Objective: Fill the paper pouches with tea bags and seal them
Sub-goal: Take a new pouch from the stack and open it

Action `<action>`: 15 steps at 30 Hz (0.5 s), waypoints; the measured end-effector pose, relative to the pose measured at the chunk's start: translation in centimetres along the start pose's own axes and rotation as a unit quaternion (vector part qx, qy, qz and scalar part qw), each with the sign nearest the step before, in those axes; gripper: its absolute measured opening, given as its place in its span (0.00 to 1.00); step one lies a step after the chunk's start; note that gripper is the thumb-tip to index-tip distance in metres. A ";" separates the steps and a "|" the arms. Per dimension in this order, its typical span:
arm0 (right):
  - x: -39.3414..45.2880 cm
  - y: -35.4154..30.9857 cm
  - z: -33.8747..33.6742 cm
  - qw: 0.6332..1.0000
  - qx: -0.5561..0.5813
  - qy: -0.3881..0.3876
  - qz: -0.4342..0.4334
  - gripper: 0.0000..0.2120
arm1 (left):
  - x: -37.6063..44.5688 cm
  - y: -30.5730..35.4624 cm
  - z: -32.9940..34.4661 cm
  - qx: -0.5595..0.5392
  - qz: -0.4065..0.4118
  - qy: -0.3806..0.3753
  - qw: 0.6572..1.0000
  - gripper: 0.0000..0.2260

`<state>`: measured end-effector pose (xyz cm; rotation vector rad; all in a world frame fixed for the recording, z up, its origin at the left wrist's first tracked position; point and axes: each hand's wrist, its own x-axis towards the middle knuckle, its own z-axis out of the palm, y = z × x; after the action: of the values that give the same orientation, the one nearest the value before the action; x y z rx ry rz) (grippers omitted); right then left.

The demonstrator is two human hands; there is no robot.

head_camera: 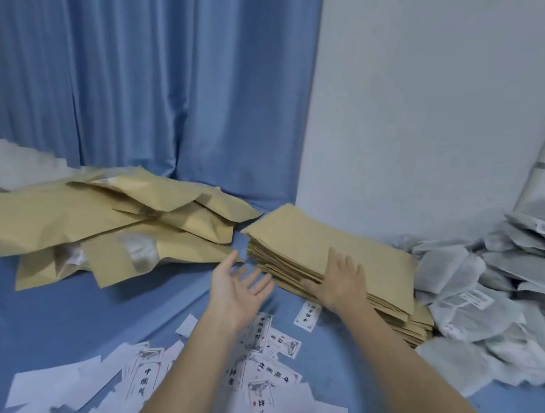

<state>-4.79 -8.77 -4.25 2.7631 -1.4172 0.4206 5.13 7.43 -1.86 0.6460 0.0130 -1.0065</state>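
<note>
Right hand (340, 281) flat on the stack of empty pouches (333, 254), fingers straight, thumb at its near edge; left hand (238, 285) just left of the stack, palm up, fingers spread, gripping nothing. Tea bags (493, 298) heaped right of the stack, filled pouches (105, 221) left. Risk: lifting several pouches together, stack sliding. Labels (263, 330) nearer than the stack, Chinese print, too blurred for reading.

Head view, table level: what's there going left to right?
Heap of filled brown paper pouches → left hand, open, palm up → right hand flat on the stack of empty brown pouches → pile of white tea bags. Printed labels lie nearer, under the forearms.
</note>
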 end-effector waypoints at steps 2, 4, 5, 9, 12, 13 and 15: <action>-1.0 1.8 0.4 1.000 -0.006 -0.004 0.012 0.44 | 0.2 -0.8 0.1 0.013 -0.008 0.009 1.000 0.29; -3.0 2.8 0.2 0.994 -0.037 0.091 -0.044 0.37 | 0.1 -1.9 0.4 0.062 -0.018 0.023 0.998 0.27; -4.2 3.0 -0.1 0.983 -0.044 0.163 -0.078 0.32 | -0.2 -2.6 0.8 0.099 -0.026 0.022 0.994 0.24; -8.4 2.8 -0.2 0.912 0.053 0.373 -0.165 0.21 | -2.4 -5.7 3.0 0.218 -0.068 -0.052 0.972 0.13; -10.9 1.9 -1.4 0.893 0.090 0.399 -0.185 0.20 | -4.1 -7.3 4.4 0.204 -0.003 -0.064 0.977 0.09; -11.7 1.6 -1.9 0.901 0.108 0.376 -0.187 0.21 | -4.8 -7.6 4.8 0.205 0.041 -0.043 0.977 0.09; -13.4 1.4 -3.4 0.923 0.190 0.261 -0.208 0.26 | -6.2 -8.1 5.4 0.261 0.154 0.008 0.953 0.08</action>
<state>-14.16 1.52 -4.32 2.7766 -0.6613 1.3959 -6.21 6.57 0.37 1.1015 -0.3413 -0.6992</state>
